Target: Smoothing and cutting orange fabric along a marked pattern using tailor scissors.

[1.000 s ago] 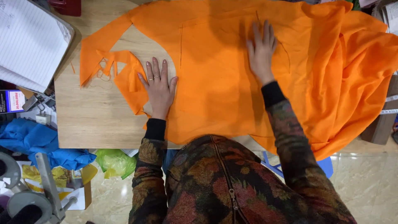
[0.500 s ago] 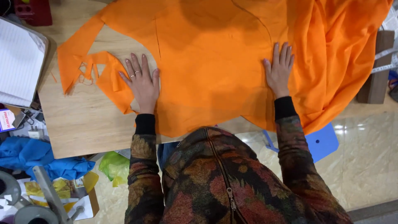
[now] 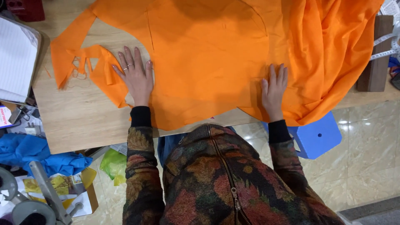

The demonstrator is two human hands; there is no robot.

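A large sheet of orange fabric (image 3: 208, 54) lies spread over a light wooden table (image 3: 79, 121) and hangs off its right side. My left hand (image 3: 136, 77) rests flat, fingers apart, on the fabric's left cut edge, beside ragged orange scraps (image 3: 89, 66). My right hand (image 3: 274, 89) presses flat on the fabric near the table's front edge, fingers pointing away from me. Neither hand grips anything. Thin marked lines run across the cloth.
A white ruled notebook (image 3: 16, 58) lies at the table's left end. A blue plastic stool (image 3: 314, 137) stands under the hanging fabric. Blue cloth (image 3: 33, 152), a green bag (image 3: 110, 164) and clutter lie on the tiled floor at left. A measuring tape (image 3: 383, 46) is at right.
My right hand has slid back from the far part of the fabric to near the table's front edge. My left hand stays flat by the scraps. The view has shifted.
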